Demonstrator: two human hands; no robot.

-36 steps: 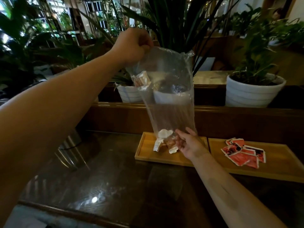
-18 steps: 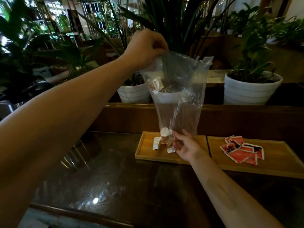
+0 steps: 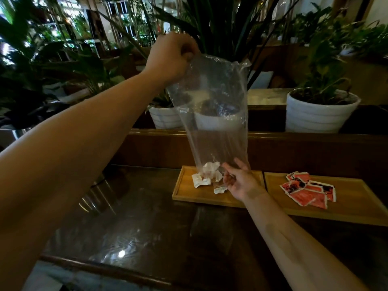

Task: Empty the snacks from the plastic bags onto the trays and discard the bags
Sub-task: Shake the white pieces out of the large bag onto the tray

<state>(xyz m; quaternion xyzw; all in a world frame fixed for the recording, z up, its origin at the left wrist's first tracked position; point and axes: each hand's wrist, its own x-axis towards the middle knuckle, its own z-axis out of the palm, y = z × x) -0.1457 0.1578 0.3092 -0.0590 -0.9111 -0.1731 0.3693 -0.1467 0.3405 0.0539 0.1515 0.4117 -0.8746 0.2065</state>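
Observation:
A clear plastic bag [image 3: 218,114] hangs mouth-down over the left wooden tray [image 3: 189,193]. My left hand [image 3: 171,55] pinches its upper corner high above the table. My right hand [image 3: 239,181] holds the bag's lower edge just over the tray, fingers partly spread. Several white-wrapped snacks [image 3: 206,177] lie on the left tray under the bag's mouth, some still within the plastic. The bag's upper part looks empty. The right wooden tray [image 3: 346,213] carries a pile of red snack packets [image 3: 308,191].
Both trays sit side by side at the far edge of a dark glossy table [image 3: 147,227], against a wooden ledge [image 3: 304,143]. White plant pots [image 3: 321,114] with tall leaves stand behind the ledge.
The wrapped snack that was stuck near the top of the bag has dropped to the pile at the bottom. My left hand has shifted slightly right, still holding the bag up.

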